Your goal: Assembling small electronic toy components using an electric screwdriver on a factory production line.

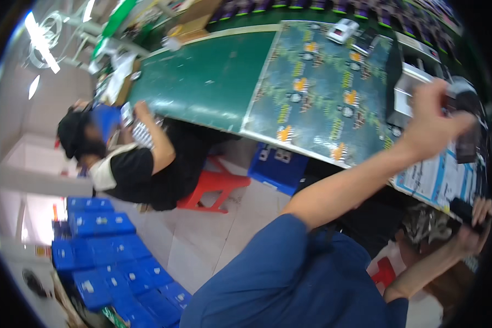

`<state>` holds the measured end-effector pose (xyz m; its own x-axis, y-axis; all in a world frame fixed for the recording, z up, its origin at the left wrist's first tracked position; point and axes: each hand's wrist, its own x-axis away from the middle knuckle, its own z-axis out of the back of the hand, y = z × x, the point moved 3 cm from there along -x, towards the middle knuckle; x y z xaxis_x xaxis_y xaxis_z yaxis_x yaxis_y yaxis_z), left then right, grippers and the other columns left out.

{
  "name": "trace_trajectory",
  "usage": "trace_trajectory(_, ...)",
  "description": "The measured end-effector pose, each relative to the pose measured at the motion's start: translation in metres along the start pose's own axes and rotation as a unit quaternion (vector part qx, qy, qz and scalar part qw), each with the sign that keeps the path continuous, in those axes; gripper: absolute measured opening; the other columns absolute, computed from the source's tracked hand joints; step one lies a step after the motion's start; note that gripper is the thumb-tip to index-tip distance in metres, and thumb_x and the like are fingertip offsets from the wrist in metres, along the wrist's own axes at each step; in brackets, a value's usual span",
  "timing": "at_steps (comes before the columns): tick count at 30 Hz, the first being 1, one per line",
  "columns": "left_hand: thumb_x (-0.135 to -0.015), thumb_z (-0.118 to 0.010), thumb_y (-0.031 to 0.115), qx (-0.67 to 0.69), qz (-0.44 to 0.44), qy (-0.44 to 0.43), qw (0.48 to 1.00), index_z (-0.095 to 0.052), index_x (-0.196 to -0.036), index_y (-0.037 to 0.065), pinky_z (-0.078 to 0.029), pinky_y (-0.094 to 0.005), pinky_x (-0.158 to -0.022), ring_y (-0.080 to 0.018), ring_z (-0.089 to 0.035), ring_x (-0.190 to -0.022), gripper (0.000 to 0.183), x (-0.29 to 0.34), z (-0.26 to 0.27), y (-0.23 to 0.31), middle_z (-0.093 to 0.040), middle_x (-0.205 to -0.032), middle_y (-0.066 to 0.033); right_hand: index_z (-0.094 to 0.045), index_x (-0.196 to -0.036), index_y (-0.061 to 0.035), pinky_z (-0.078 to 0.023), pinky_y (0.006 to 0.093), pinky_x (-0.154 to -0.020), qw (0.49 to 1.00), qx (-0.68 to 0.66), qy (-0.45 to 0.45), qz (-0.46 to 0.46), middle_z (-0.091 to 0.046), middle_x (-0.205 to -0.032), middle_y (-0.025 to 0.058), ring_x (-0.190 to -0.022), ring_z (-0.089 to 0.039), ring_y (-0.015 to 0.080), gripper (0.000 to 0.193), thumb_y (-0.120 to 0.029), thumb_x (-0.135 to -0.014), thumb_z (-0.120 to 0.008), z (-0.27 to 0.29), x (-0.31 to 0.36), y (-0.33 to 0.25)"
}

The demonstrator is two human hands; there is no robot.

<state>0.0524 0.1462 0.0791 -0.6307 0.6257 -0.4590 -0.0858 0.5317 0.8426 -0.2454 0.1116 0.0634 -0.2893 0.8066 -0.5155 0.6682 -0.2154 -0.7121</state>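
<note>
Far left of and below the patterned mat (322, 71), a stack of blue bins (106, 251) overlaps too much for a sure count. Left of the mat, one co-worker (131, 172) sits on one red stool (216, 186), holding a pale item. Below the mat's near edge is one more blue bin (276, 172). On the mat's far right part lie two toy cars, side by side: one white (341, 31), one black (366, 41). At the mat's right edge stands one grey box (407, 90). Just right of the mat, the left hand (434, 115) has thumb and fingers parted by one dark brown object (467, 145), its long axis running up and down the view; I cannot tell whether the hand grips it. Below and right of the mat, one black object (461, 209) slants, long axis upper left to lower right, its free end pointing mat-ward; the right hand (475, 224), blurred, grasps its lower end.
</note>
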Motion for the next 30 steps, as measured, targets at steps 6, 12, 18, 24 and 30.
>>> trace_trajectory(6, -0.101, -0.047, 0.029, 0.432, 0.295, 0.089, 0.848, -0.053, -0.126, 0.005, -0.054, -0.0512, -0.087, -0.0369, -0.065, -0.099, 0.035, 0.032, 0.200, 0.012, -0.064, -0.112, -0.0225, -0.052, -0.084, -0.0025, -0.033, 0.0262, -0.058, 0.998, -0.021, 0.039, 0.048, -0.038, -0.068, 0.0008, -0.058, -0.036, 0.0126, 0.020, -0.019, -0.094, -0.049, -0.128, -0.054, 0.068)
trace_trajectory(12, -0.101, -0.054, 0.024, 0.279, 0.393, 0.110, 0.869, -0.055, -0.114, 0.006, -0.060, -0.0435, -0.074, -0.0292, -0.070, -0.083, 0.022, 0.073, 0.209, -0.030, -0.068, -0.099, -0.0154, -0.060, -0.093, -0.0029, -0.045, 0.0343, -0.064, 0.988, 0.101, -0.008, 0.119, -0.048, -0.068, 0.0031, -0.057, -0.050, 0.0151, 0.010, -0.013, -0.093, -0.057, -0.164, -0.091, 0.103)
trace_trajectory(18, -0.093, -0.064, 0.010, 0.230, 0.410, 0.023, 0.882, -0.052, -0.116, 0.001, -0.062, -0.0409, -0.072, -0.0273, -0.071, -0.083, 0.027, 0.079, 0.177, -0.033, -0.068, -0.103, -0.0187, -0.059, -0.089, -0.0005, -0.047, 0.0318, -0.057, 0.976, 0.186, 0.001, 0.111, -0.051, -0.062, 0.0049, -0.049, -0.052, 0.0146, 0.010, -0.008, -0.090, -0.065, -0.177, -0.092, 0.137)
trace_trajectory(24, -0.092, -0.065, 0.008, 0.209, 0.404, 0.012, 0.891, -0.053, -0.115, 0.001, -0.062, -0.0370, -0.071, -0.0248, -0.071, -0.082, 0.027, 0.076, 0.175, -0.035, -0.069, -0.101, -0.0186, -0.059, -0.069, -0.0050, -0.037, 0.0216, -0.041, 0.957, 0.285, 0.051, 0.026, -0.056, -0.055, -0.0006, -0.043, -0.050, 0.0064, 0.022, -0.009, -0.084, -0.076, -0.212, -0.101, 0.132)
trace_trajectory(30, -0.091, -0.065, 0.005, 0.167, 0.384, 0.010, 0.908, -0.053, -0.113, -0.001, -0.061, -0.0404, -0.078, -0.0264, -0.071, -0.086, 0.026, 0.083, 0.173, -0.045, -0.068, -0.102, -0.0196, -0.059, -0.084, -0.0044, -0.044, 0.0260, -0.050, 0.953, 0.297, -0.037, -0.054, -0.052, -0.061, 0.0008, -0.046, -0.050, 0.0099, 0.013, -0.013, -0.089, -0.068, -0.183, -0.098, 0.140)
